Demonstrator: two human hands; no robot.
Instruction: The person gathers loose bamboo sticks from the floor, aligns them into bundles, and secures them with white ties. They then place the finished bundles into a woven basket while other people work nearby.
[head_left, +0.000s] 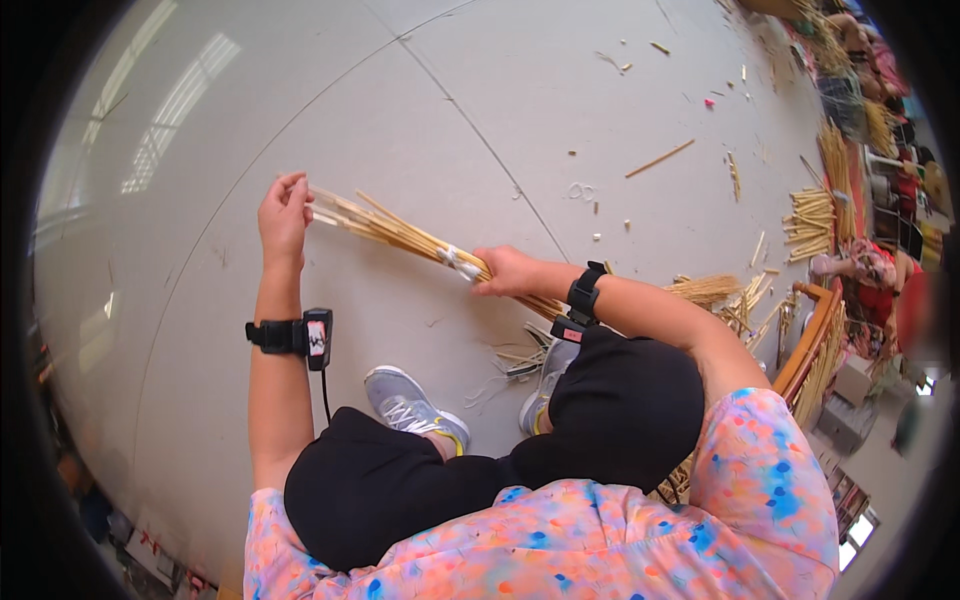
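My right hand [508, 271] is wrapped round a bundle of thin straw-coloured stalks [400, 233]. A white tie [458, 262] circles the bundle just left of that hand. The stalks slant up to the left, and their far ends fan out a little and look blurred. At those ends is my left hand [285, 215], its fingers closed in a pinch. Whatever lies between them is too small or smeared to name. The bundle's other end passes under my right wrist, towards my knee.
Loose stalk bits and a long stick [660, 158] lie on the pale floor [400, 120]. Piles of cut stalks [810, 224] and a brush-like bundle [705, 290] sit right, beside a wooden frame [808, 340]. Other people [885, 290] are at the far right. My shoes [410, 400] are below the bundle.
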